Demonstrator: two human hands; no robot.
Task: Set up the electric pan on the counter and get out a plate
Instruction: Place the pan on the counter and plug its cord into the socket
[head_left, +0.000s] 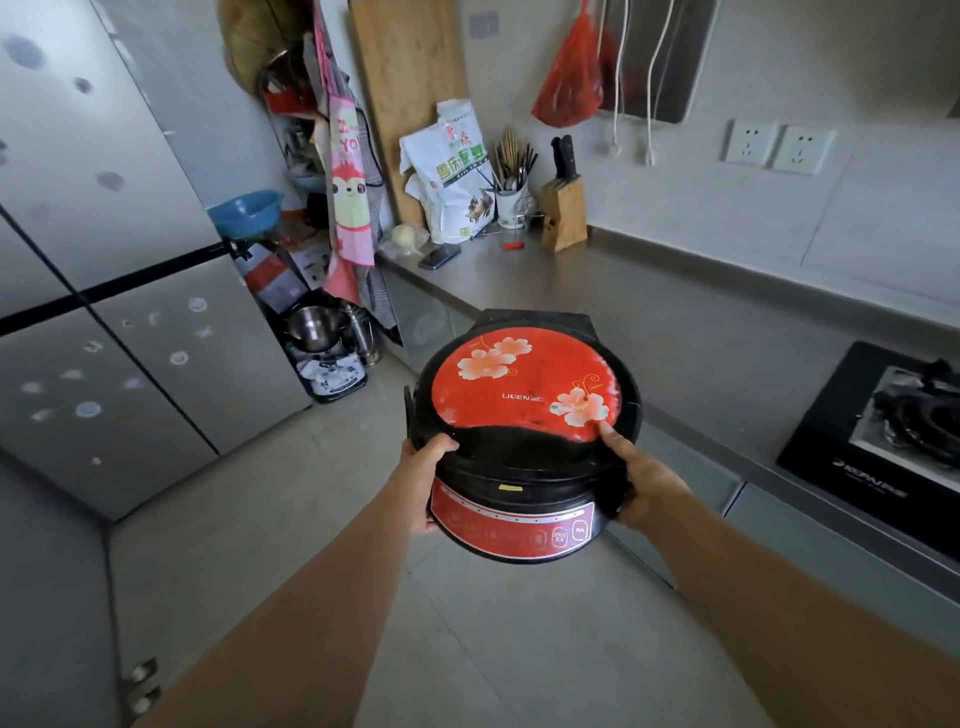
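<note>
You have the electric pan (522, 436) carried in both hands, out over the floor and just short of the surface (649, 322). Your left hand (423, 470) is curled round its left flank, thumb over the lid's edge; your right hand (644, 480) wraps the right flank with the thumb pressed on the red flowered lid. That grip on two opposite sides suits a wide, heavy appliance, and the thumbs on top likely keep the hinged lid from swinging open. The control panel faces you and the pan tilts toward you, so the hinge end leads the way in.

Ahead, the bare grey stretch of surface is the sensible landing spot: it sits between the gas hob (904, 415) on the right and the clutter at the far end, namely a phone (439, 256), a printed sack (457, 179), a chopstick holder (511, 200) and a knife block (563, 208). Wall sockets (776, 148) hang above that stretch, handy for plugging in, though I can't make out the pan's cord from here. No plate shows anywhere, so that step looks not yet begun.
</note>
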